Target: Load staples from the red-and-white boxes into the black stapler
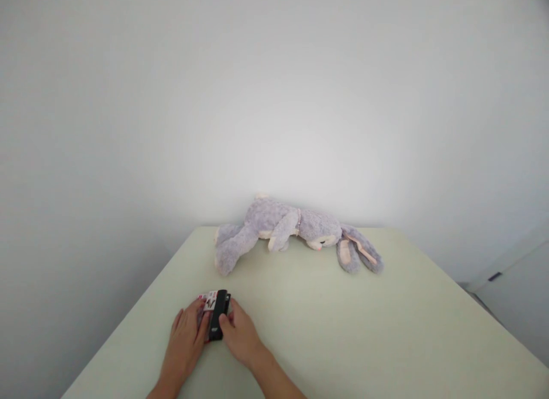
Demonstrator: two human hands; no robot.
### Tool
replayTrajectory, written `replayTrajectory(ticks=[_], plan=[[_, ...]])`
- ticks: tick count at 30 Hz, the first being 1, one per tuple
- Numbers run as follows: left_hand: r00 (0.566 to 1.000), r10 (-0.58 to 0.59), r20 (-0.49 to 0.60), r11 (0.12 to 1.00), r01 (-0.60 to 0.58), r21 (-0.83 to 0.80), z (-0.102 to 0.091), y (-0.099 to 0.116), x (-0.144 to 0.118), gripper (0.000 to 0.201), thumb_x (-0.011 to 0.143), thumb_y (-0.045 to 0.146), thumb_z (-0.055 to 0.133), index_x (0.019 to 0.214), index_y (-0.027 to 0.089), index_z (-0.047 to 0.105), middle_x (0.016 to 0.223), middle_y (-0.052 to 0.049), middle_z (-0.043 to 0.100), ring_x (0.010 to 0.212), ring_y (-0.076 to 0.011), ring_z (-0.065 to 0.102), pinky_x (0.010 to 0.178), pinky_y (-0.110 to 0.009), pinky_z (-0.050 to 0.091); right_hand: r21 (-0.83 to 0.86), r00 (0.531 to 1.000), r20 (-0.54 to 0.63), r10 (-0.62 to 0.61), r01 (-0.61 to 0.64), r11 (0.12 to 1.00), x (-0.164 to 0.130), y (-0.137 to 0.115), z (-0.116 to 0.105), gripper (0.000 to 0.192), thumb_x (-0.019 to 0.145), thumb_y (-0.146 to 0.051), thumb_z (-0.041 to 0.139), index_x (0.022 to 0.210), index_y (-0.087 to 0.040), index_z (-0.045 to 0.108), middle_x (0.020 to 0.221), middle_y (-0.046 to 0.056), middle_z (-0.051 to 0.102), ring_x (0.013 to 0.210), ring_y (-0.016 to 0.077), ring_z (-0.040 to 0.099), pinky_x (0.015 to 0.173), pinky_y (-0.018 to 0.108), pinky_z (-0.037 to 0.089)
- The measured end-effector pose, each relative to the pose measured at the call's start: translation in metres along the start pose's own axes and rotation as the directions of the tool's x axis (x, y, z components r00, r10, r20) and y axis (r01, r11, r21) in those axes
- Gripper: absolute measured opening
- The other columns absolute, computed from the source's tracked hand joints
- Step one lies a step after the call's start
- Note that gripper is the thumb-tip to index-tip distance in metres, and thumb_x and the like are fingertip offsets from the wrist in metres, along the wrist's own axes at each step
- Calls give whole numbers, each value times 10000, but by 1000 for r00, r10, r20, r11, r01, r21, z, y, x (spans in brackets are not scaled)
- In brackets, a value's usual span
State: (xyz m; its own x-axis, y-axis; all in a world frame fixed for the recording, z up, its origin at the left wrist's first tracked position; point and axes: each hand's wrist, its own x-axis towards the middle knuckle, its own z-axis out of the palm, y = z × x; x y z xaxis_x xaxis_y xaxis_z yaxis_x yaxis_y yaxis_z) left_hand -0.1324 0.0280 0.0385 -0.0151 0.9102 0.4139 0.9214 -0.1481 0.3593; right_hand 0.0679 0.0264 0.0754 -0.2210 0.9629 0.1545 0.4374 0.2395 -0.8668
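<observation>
A black stapler (219, 316) lies upright-lengthwise at the front left of the table, against a pink-and-white package (210, 300) with a small picture of a stapler printed on it. My left hand (186, 335) rests over the package from the left, its fingers closed around it and hiding much of it. From the right, my right hand (241, 333) grips the stapler, thumb on its near side and fingers partly hidden behind it. The two hands are close together, with the stapler and package between them.
A grey plush rabbit (274, 219) lies on its side along the table's far edge, its long ears pointing right. The pale green table (343, 330) reaches back to a white wall (274, 102). At the far right, a white panel has a dark handle (494, 276).
</observation>
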Motion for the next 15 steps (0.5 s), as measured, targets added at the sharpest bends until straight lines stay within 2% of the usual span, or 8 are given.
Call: replayTrajectory(ticks=[3,5,7,8,10,11,13,15], plan=[[992,-77,-103,997,78,8,-12,17,-9,469,1028,431,299,1392,194,477,1398,-111,602,1324,-283,534,1182,-510,359,-26,991,-130,30,-33,999,-28,21,-36,450,1013,-312,403,1430,-216,540,1161,83,730,1075,223,691,1001,407,536],[969,-123,-216,992,122,-19,-11,41,-22,470,1022,420,321,1398,179,468,1400,-136,583,1341,-302,509,1182,-534,358,-68,980,-197,38,-52,996,-56,48,-71,445,989,-311,447,1405,-223,577,1253,111,697,1204,265,636,1088,474,480],[957,-89,-277,995,71,-72,1,75,-36,426,999,381,391,1378,211,486,1404,-126,580,1358,-304,498,1187,-557,357,-216,959,-282,27,-91,972,-85,81,-109,490,984,-340,464,1454,-224,544,1421,125,616,1338,296,553,1140,517,439],[963,-12,-270,995,-16,-100,10,94,-42,394,982,351,430,1352,239,506,1381,-114,600,1345,-296,518,1162,-550,396,-329,953,-304,12,-117,937,-98,98,-127,518,982,-356,472,1482,-228,518,1474,115,581,1396,306,500,1155,526,426],[975,193,-111,969,-208,-137,33,131,-50,431,961,291,477,1392,289,500,1412,-75,603,1345,-258,537,1097,-480,490,-515,964,-265,-3,-139,846,-120,126,-157,576,989,-385,461,1546,-242,428,1554,80,505,1476,317,396,1181,550,391],[967,250,-44,958,-253,-137,44,147,-52,494,956,278,487,1449,290,465,1463,-64,577,1369,-249,525,1088,-464,506,-586,969,-246,10,-157,795,-128,136,-167,594,1000,-408,442,1571,-263,372,1591,60,451,1497,319,359,1186,571,376],[957,287,45,955,-282,-92,63,171,-51,592,961,285,491,1541,289,371,1568,-53,482,1440,-265,457,1110,-504,493,-691,979,-202,27,-163,705,-138,147,-180,616,1015,-461,409,1596,-307,277,1631,23,366,1515,318,317,1190,605,351],[956,279,89,960,-278,-31,75,183,-49,654,972,321,490,1591,296,280,1633,-49,381,1492,-298,377,1135,-571,455,-752,982,-186,30,-162,639,-142,148,-182,626,1020,-494,388,1601,-336,214,1648,3,305,1524,318,288,1189,628,332]])
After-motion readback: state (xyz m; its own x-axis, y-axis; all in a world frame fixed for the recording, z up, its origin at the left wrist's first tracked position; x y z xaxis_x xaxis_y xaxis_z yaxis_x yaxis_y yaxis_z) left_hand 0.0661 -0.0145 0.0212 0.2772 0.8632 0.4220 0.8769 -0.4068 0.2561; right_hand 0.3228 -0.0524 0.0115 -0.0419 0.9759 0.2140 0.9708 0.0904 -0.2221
